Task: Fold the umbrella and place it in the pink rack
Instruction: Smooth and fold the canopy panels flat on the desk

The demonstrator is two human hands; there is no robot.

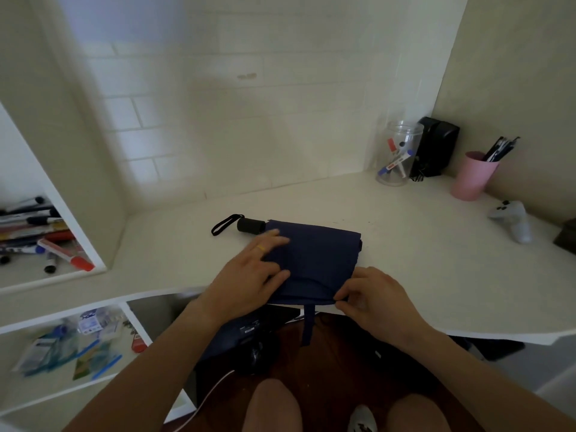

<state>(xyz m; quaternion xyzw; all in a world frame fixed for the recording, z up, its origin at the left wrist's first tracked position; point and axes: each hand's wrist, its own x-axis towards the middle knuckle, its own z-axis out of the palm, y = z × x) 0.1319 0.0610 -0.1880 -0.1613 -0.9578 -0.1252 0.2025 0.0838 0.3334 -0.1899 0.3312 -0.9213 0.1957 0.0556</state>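
A navy blue collapsed umbrella (318, 257) lies flat on the white desk (405, 251), its black handle (251, 226) and wrist loop pointing left and away. Its closing strap (308, 325) hangs over the desk's front edge. My left hand (249, 275) rests flat on the left part of the fabric, fingers spread. My right hand (371, 294) pinches the near right corner of the fabric at the desk edge. The pink cup (472, 177) holding pens stands at the far right; no other pink holder is in view.
A clear jar (399, 154) with markers and a black box (438, 145) stand in the back right corner. A grey game controller (512, 219) lies at the right. Shelves with markers (46, 238) and packets (71, 344) are at the left. My knees are below the desk.
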